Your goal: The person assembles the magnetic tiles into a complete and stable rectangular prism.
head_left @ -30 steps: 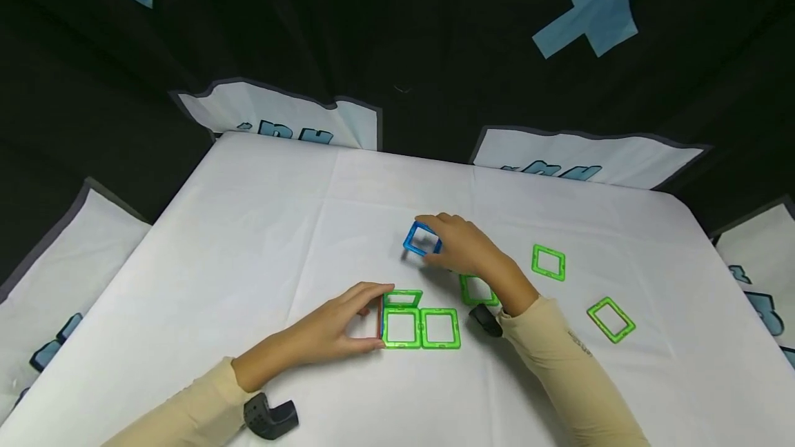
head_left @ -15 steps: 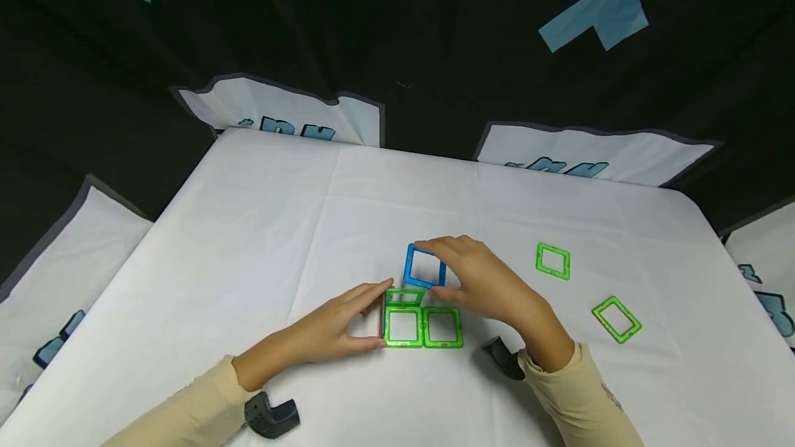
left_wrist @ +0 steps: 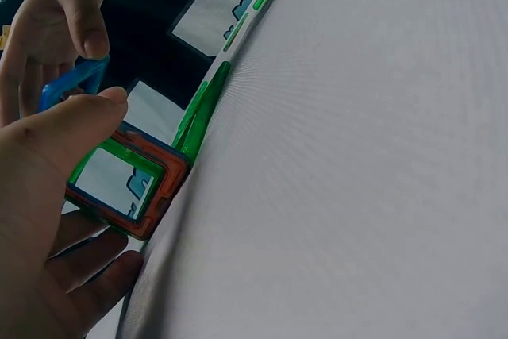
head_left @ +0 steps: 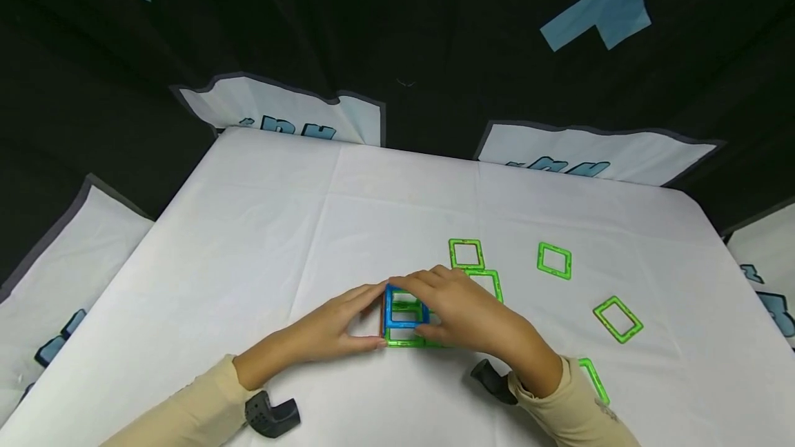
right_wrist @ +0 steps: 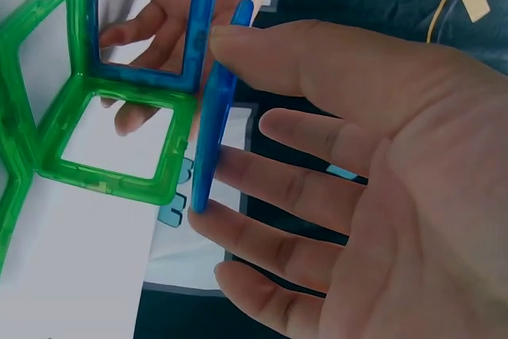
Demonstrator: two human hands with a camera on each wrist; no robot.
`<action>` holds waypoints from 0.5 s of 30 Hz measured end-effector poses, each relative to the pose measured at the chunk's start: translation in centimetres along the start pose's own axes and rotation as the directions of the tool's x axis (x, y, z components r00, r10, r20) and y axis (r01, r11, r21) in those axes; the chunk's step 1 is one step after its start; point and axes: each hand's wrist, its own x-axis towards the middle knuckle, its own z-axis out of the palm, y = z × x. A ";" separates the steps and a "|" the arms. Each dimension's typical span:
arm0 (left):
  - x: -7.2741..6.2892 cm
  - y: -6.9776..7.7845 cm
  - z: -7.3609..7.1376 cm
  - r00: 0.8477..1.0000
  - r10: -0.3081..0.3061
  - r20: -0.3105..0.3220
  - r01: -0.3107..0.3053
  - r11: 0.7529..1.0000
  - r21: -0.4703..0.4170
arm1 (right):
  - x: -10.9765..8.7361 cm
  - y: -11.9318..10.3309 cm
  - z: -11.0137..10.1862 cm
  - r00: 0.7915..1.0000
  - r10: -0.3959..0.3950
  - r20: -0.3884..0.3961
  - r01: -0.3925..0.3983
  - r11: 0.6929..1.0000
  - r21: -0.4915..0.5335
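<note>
My left hand [head_left: 338,323] holds an upright square magnetic tile wall between thumb and fingers. Its outer tile is red [left_wrist: 171,188]; a blue tile [right_wrist: 202,29] shows on the inner side. A green tile [right_wrist: 119,184] meets its lower edge, and another green tile [right_wrist: 12,61] stands at an angle beside it. My right hand [head_left: 468,309] pinches a second blue square tile [head_left: 406,324] by its edges, above the green tiles and near the top of the wall. Whether that tile touches the wall is unclear. My right hand hides part of the green tiles underneath.
Two green tiles [head_left: 467,241] [head_left: 497,285] lie behind my right hand. Separate green tiles lie to the right, one farther back [head_left: 554,273] and one nearer [head_left: 617,319]. Another green tile [head_left: 593,378] is partly covered by the right sleeve. A white cloth [head_left: 279,226] covers the table.
My right hand has carried the blue tile from behind the green tiles towards me and left, over them to the wall. My left hand has kept its hold in place.
</note>
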 end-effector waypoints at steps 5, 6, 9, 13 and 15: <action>0.0 0.0 0.1 1.000 0.005 -0.007 -0.004 1.000 0.010 | 0.1 -0.2 0.2 0.999 0.029 0.035 -0.029 1.000 -0.004; 0.0 0.0 0.1 1.000 0.004 -0.007 -0.004 1.000 0.013 | 0.2 -0.2 0.3 0.999 0.032 0.038 -0.032 0.999 -0.003; 0.0 0.0 0.0 1.000 -0.002 -0.002 0.002 1.000 0.012 | 0.2 -0.3 0.3 0.998 0.040 0.049 -0.039 0.999 -0.004; 0.0 0.0 0.0 1.000 -0.011 0.008 0.011 1.000 0.011 | 0.2 -0.3 0.4 0.997 0.047 0.058 -0.047 0.999 -0.008; 0.0 0.0 0.0 1.000 -0.013 0.010 0.012 1.000 0.009 | 0.2 -0.3 0.4 0.997 0.054 0.063 -0.054 0.999 -0.007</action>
